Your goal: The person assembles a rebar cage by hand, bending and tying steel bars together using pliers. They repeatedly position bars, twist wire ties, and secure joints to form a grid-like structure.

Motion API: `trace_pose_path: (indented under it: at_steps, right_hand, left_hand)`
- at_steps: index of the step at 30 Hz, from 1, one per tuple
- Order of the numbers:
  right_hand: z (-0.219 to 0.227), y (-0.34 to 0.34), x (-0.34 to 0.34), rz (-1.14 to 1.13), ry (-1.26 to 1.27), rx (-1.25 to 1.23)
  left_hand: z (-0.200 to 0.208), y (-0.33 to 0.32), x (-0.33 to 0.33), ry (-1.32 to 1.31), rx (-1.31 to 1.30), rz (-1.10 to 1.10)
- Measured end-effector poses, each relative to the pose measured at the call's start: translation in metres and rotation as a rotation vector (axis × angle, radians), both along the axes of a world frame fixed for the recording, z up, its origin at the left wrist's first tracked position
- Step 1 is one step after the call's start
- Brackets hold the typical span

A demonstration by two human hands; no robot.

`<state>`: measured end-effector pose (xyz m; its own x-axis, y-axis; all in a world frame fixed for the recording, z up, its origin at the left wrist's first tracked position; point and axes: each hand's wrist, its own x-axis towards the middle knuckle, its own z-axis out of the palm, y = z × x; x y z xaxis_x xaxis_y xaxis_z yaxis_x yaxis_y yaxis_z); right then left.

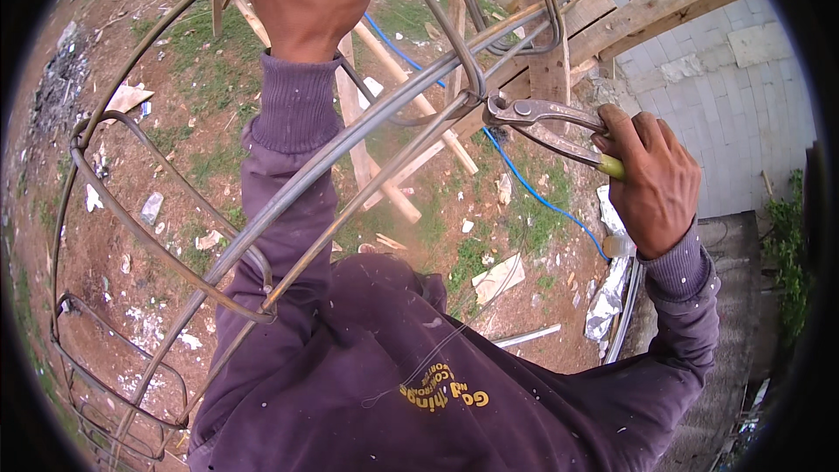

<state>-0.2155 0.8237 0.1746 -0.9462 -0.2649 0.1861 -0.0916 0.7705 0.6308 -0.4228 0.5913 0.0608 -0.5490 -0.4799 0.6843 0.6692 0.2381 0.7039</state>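
A cage of steel reinforcing bars (323, 159) slants from lower left to upper right, with bent stirrups around its long bars. My right hand (651, 177) is closed around the handles of metal pincers (546, 118), one handle having a yellow-green grip. The pincers' jaws are at a joint where a stirrup (450, 31) meets a long bar; whether wire is between them is too small to tell. At the top edge my left hand (315, 0) is closed at a curved bar of the cage, its fingertips cut off by the frame.
Wooden beams (660, 4) and posts stand at the upper right beside a paved area (699, 109). A blue hose (542, 197) crosses the ground below the pincers. Scraps of litter and loose wood (398, 197) lie on the earth and grass. Greenery (785, 253) borders the right.
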Motion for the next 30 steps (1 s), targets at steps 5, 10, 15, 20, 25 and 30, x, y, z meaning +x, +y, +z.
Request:
trace_pose_path:
  at_steps: [5,10,15,20,25,30]
  right_hand:
    - [-0.029,0.013,-0.003,0.028,-0.082,-0.379]
    - [-0.173,0.008,-0.013,0.016,0.063,-0.991]
    - [-0.162,0.005,-0.008,0.001,0.067,-1.102]
    - [-0.191,-0.009,-0.009,-0.028,0.069,-1.153]
    - [-0.128,0.015,0.006,0.176,-0.013,-0.979]
    - [-0.073,0.042,0.003,-0.304,-1.201,-1.821]
  left_hand:
    - [-0.013,-0.009,-0.024,0.049,-0.038,-0.045]
    - [-0.014,-0.002,-0.031,0.179,0.064,-0.040]
    - [-0.007,0.003,-0.018,0.160,0.153,-0.140]
    - [0.000,0.004,-0.027,0.259,0.045,-0.122]
    - [-0.017,0.003,-0.044,0.189,0.150,-0.299]
    - [-0.014,0.012,-0.044,0.205,0.057,-0.178]
